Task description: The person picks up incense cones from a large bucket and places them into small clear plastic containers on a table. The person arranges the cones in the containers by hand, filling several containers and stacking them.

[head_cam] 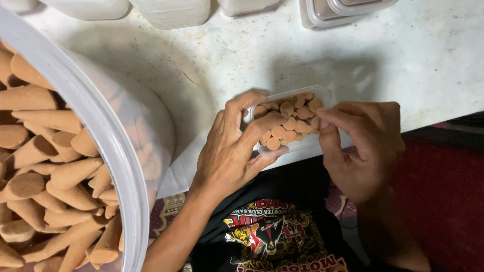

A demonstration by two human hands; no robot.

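Observation:
My left hand (233,151) grips a small clear plastic box (297,146) by its left end, thumb lying over the contents. The box is packed with brown incense cones (288,123) standing base-up. My right hand (360,143) is at the box's right side, its fingertips pinching or pressing a cone at the edge of the pack. The box is held over the near edge of a white table (282,55), above my lap.
A large clear tub (108,136) full of loose brown cones fills the left side. Several clear lidded containers (174,11) line the table's far edge. A red cloth (443,191) lies at the right, my black printed shirt below.

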